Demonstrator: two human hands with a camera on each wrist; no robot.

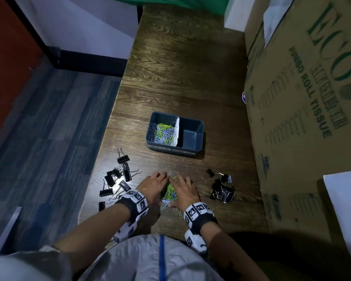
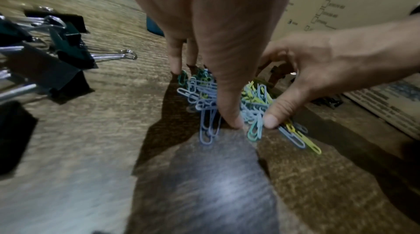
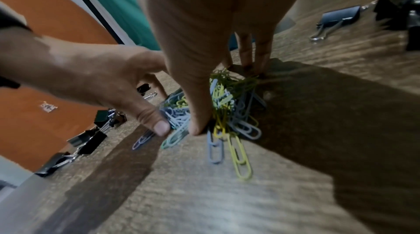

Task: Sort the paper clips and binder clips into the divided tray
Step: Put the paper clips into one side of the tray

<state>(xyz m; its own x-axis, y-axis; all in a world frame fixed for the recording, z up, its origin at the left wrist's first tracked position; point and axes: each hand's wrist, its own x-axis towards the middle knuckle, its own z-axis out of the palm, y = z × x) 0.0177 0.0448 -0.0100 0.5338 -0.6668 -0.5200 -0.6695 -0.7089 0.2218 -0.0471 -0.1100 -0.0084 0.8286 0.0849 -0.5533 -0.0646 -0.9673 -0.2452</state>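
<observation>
A heap of pastel blue, green and yellow wire paper clips [image 2: 254,101] is hemmed in on the brown wooden tabletop [image 2: 109,139] by the left hand [image 2: 204,13] and the right hand [image 2: 318,69]; black metal binder clips [image 2: 56,54] are seen leftward.

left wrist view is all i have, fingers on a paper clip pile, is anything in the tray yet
Observer: Yes, the tray's left compartment already holds paper clips.
Operator: and the other side
Observer: The right compartment shows no binder clip in it.
Operator: dark bits past the other hand, what are they
Observer: A second group of binder clips, on the table right of the right hand.
</observation>
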